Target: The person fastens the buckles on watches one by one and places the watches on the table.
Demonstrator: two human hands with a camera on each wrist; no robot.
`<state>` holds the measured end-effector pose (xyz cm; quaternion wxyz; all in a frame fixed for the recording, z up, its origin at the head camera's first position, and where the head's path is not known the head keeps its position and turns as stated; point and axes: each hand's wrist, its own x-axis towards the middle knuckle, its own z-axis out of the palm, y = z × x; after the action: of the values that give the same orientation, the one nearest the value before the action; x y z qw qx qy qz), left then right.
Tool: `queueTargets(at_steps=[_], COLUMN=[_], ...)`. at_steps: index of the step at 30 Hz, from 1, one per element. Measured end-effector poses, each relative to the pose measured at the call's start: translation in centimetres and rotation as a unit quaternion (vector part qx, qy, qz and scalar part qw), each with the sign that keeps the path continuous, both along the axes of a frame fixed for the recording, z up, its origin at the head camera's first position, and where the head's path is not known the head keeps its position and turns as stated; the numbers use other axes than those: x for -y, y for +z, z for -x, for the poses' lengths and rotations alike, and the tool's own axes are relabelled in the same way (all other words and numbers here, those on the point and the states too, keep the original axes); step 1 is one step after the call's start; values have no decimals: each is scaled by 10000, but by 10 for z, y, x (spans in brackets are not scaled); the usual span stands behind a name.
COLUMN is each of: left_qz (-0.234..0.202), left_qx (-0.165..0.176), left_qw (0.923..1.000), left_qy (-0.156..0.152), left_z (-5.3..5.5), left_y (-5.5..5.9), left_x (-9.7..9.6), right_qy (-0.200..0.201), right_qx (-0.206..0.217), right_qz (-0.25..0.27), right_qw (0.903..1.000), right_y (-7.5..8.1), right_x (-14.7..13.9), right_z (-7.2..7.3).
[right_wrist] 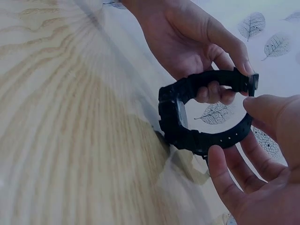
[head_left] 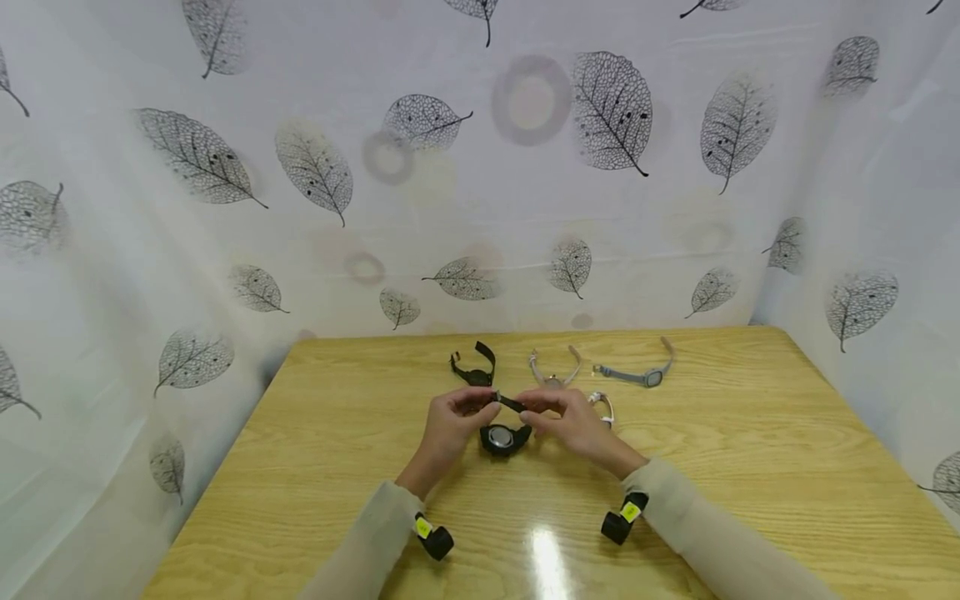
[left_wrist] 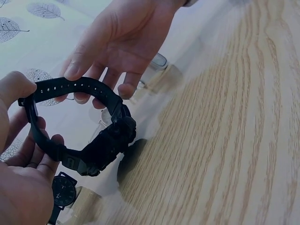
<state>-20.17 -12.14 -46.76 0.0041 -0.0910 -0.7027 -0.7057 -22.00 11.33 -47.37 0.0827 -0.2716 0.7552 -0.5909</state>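
A chunky black wristwatch (head_left: 501, 437) is held between both hands just above the table, its strap bent into a loop. My left hand (head_left: 450, 429) pinches the buckle-side strap (right_wrist: 215, 77), with the thumb near the buckle (right_wrist: 253, 81). On the other side, my right hand (head_left: 573, 421) grips the holed strap (left_wrist: 77, 86) between thumb and fingers. The strap's tip meets the buckle; whether it is threaded through, I cannot tell. In the left wrist view the watch case (left_wrist: 110, 145) hangs at the bottom of the loop, its back hidden.
Beyond the hands on the wooden table (head_left: 337, 442) lie a black watch (head_left: 477, 377), a pale pinkish watch (head_left: 552, 382) and a grey-blue watch (head_left: 653, 378). A white watch (head_left: 609, 410) lies close to the right hand. Leaf-patterned curtains (head_left: 480, 192) stand behind and beside the table.
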Motion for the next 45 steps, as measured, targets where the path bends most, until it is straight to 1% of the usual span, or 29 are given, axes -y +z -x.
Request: queueTargets(at_steps=[2,8,12,17,20,23,26,30,35,40,45], left_qz=[12,57,55,168,221,169,67,-22,-86,-158,-191], left_qx=[9,28,101,151,144,138,155,83,10,78,88], left_qw=[10000,10000,9999,9997,9996,9997,9999,9999,10000,9998,9997], left_qy=[-7,-51,-102,-123,-112,-70,-8,55,50,75,136], left_z=[1,1,1,2,3,2,1,0,2,1,0], left_y=[0,-1,0,0,-2,-3,-2,1,0,-1,0], left_x=[0,0,-1,0,1,0,-2,-3,-3,-3,-5], right_qy=[-31,-186,-291,-347,-346,-325,-290,-304,-317,-406,-477], right_qx=[29,-71,-70,-55,-30,40,85,131,221,135,29], right_qz=[-14,-139,-199,-251,-184,-93,9,129,280,329,293], right_qw=[10000,9997,9994,9991,9992,9994,9995,9994,9989,9985,9984], right_y=[0,1,4,7,5,4,4,3,-2,-5,-3], right_x=[2,5,7,9,8,9,9,8,5,3,2], right_z=[0,-2,-4,-6,-6,-5,-5,-6,-5,-6,-8])
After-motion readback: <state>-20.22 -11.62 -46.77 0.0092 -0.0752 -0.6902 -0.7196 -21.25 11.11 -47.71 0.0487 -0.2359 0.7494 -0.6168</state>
